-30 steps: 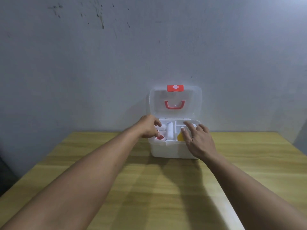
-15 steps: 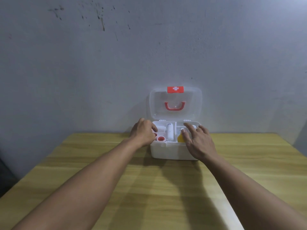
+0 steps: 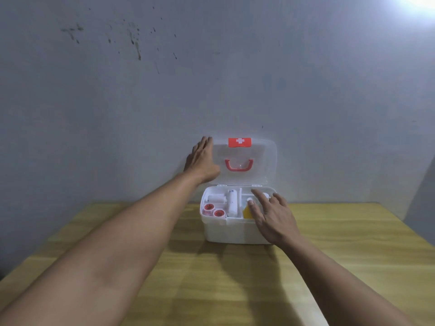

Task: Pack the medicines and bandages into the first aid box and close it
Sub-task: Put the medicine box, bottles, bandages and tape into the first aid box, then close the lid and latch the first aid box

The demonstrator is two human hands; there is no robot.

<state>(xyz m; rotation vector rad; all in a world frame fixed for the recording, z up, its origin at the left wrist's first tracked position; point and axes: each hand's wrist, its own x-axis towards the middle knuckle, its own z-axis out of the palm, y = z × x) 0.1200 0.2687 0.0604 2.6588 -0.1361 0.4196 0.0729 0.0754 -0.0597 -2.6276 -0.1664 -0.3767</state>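
Note:
A white first aid box [image 3: 226, 232] stands at the table's far edge with its clear lid [image 3: 261, 158] upright against the wall. The lid carries a red latch with a white cross [image 3: 239, 142] and a red handle [image 3: 239, 166]. Inside lie two red-capped rolls [image 3: 213, 210], a white bandage roll [image 3: 231, 203] and a yellow item [image 3: 246, 212]. My left hand [image 3: 202, 161] is raised with fingers apart at the lid's left edge. My right hand [image 3: 273, 215] rests spread over the box's right compartment and front rim, hiding what lies under it.
The box sits on a wooden table [image 3: 211, 278] pushed against a grey wall [image 3: 211, 78]. My two forearms stretch across the tabletop toward the box.
My left hand has lifted out of the box's left compartment and gone up to the left edge of the open lid. My right hand has stayed on the box's right side.

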